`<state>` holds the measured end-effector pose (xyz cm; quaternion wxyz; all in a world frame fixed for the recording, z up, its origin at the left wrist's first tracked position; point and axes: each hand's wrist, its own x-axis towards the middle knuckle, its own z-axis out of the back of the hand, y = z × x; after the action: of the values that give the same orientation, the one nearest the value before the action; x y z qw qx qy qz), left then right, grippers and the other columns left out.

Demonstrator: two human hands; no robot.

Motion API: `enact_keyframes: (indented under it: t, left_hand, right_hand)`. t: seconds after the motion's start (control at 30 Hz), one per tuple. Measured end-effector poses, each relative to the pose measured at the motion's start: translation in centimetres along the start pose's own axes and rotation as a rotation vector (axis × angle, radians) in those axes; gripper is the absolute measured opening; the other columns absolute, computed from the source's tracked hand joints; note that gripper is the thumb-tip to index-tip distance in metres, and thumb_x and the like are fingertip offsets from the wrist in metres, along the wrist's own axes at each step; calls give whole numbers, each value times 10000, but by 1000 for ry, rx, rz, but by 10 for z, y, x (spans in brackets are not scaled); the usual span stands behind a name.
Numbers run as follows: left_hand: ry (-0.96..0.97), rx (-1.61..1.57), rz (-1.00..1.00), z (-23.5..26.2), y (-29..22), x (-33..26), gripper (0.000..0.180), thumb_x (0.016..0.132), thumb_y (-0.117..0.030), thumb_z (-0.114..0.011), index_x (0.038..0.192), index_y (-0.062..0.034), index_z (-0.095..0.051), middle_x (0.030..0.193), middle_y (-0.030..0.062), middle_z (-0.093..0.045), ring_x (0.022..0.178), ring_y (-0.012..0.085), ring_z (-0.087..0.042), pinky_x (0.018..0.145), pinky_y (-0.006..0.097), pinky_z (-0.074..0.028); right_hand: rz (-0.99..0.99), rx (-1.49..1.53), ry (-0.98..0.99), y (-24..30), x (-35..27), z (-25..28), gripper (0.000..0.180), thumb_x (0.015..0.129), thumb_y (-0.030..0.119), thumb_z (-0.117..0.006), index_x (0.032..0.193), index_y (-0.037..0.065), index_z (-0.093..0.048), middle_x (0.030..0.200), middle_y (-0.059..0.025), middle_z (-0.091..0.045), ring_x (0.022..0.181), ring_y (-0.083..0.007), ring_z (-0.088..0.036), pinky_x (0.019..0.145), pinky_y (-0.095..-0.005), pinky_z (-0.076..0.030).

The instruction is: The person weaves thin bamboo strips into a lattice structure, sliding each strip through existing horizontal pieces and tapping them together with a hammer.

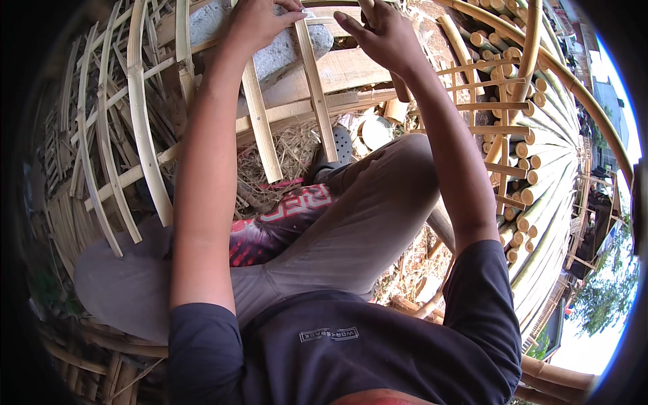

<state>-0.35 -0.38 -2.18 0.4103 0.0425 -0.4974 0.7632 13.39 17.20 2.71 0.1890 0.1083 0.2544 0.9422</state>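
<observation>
At the top of the view, my left hand (264, 21) has its fingertips pinched together over the upper part of a split bamboo slat (316, 88). Whatever is in that pinch is too small to make out. My right hand (386, 37) is wrapped round a wooden tool handle (401, 88), its butt showing below the palm; the tool's head does not show. Left of the slat lies a second bamboo slat (260, 125). Both cross a bamboo rail (351, 101) and have small dark spots where they meet it. Beneath them sits a rough grey stone block (290, 52).
More slats of the same frame (138, 88) spread left, over my bent leg. A wooden plank (344, 69) lies by the stone. Stacked bamboo poles (540, 175) and a small bamboo lattice (496, 135) stand right. Bamboo shavings (270, 162) and patterned red cloth (283, 219) lie below.
</observation>
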Motion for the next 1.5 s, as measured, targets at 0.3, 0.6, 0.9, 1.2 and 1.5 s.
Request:
enact_keyframes:
  t: [0.3, 0.6, 0.9, 1.2, 1.5]
  left_hand:
    - [45, 9, -92, 1, -4, 5, 107, 754, -73, -754, 812, 10, -720, 993, 161, -696, 941, 277, -676, 865, 358, -526]
    - [158, 112, -45, 9, -6, 7, 270, 711, -144, -775, 931, -2, -712, 966, 172, -681, 938, 317, -672, 849, 374, -542]
    - [439, 735, 67, 31, -51, 1, 923, 709, -590, -764, 1475, -192, -439, 1576, 198, -277, 1488, 366, -180, 1217, 542, -172]
    - [445, 763, 114, 22, -41, -10, 1079, 697, -750, -678, 1568, -279, -253, 1631, 200, -163, 1528, 350, -70, 1204, 628, 46]
    - [501, 867, 135, 22, -48, -8, 1100, 693, -875, -543, 1570, -285, -240, 1614, 221, -200, 1518, 371, -118, 1178, 673, 69]
  right_hand:
    - [-147, -31, 198, -28, 38, -49, 884, 523, 815, -787, 731, -38, -681, 677, -137, -670, 688, -241, -711, 634, -345, -561]
    - [-246, 73, 288, -21, 33, -59, 707, 599, 743, -809, 612, 82, -558, 557, -18, -543, 508, -123, -554, 479, -280, -454]
    - [-236, 88, 312, -24, 34, -59, 773, 616, 750, -798, 761, 9, -632, 645, -58, -592, 561, -141, -584, 503, -290, -475]
    - [-229, 89, 314, -15, 29, -54, 889, 593, 816, -750, 780, -53, -715, 740, -166, -676, 723, -237, -689, 653, -372, -538]
    - [-196, 85, 320, -20, 33, -56, 921, 588, 798, -778, 911, -57, -662, 743, -121, -653, 662, -187, -643, 585, -312, -518]
